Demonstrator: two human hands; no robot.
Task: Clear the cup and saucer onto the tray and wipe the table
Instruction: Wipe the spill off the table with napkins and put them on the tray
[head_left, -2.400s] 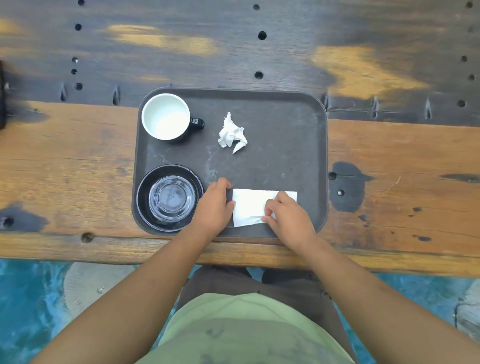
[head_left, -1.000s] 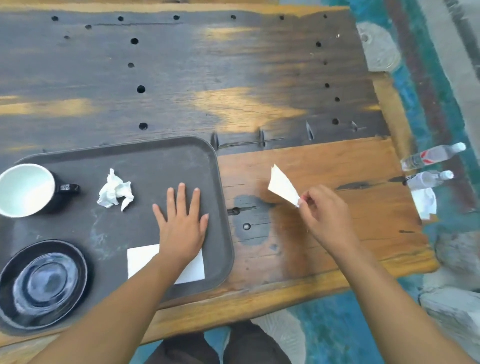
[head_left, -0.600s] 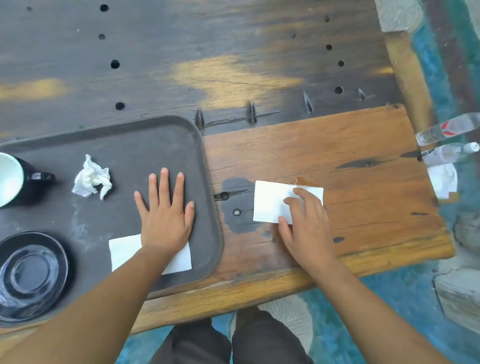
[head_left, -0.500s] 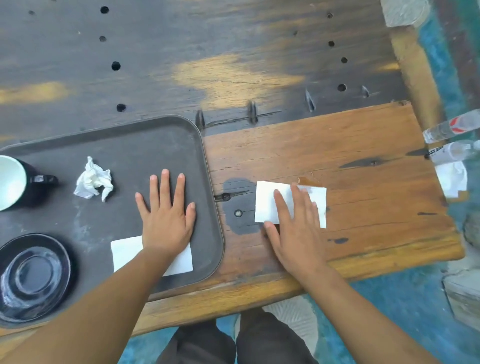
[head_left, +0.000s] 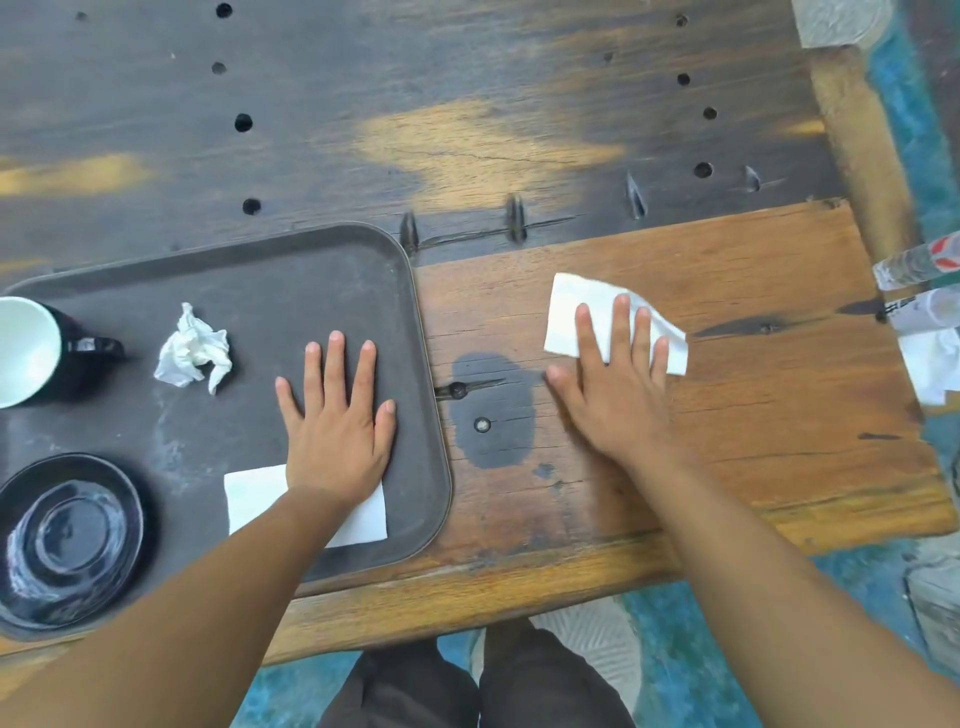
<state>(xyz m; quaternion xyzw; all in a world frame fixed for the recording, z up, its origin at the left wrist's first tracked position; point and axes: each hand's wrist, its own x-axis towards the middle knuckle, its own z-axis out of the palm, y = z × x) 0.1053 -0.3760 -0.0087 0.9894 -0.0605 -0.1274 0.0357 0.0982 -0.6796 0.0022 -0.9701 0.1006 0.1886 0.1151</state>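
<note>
While the cup (head_left: 23, 351) sits at the tray's far left corner, white inside, dark outside, its handle pointing right, the saucer (head_left: 67, 540) lies nearer the counter's near edge at the tray's near left corner, black and glossy. Both rest on the dark tray (head_left: 311, 275), which lies on the left part of the counter (head_left: 727, 467) close to its near edge. Right of the cup's handle lies a crumpled tissue (head_left: 193, 351), apart from it. Further right, the left hand (head_left: 337, 421) is pressed flat on the tray floor near its right rim, fingers spread and pinching nothing; its wrist covers part of a flat white napkin (head_left: 249, 493) by the tray's near rim. Cup and saucer both lie well left of this grip, untouched. Just beyond the tray's right rim, a dark patch (head_left: 493, 410) marks the bare wood. Right of that patch, the right hand (head_left: 613, 384) lies palm down on the counter, fingers extended and slightly apart, its fingertips pressing a second white napkin (head_left: 587, 306) flat against the wood. At the counter's right edge, clear plastic bottles (head_left: 919, 291) are partly cut off by the frame.
</note>
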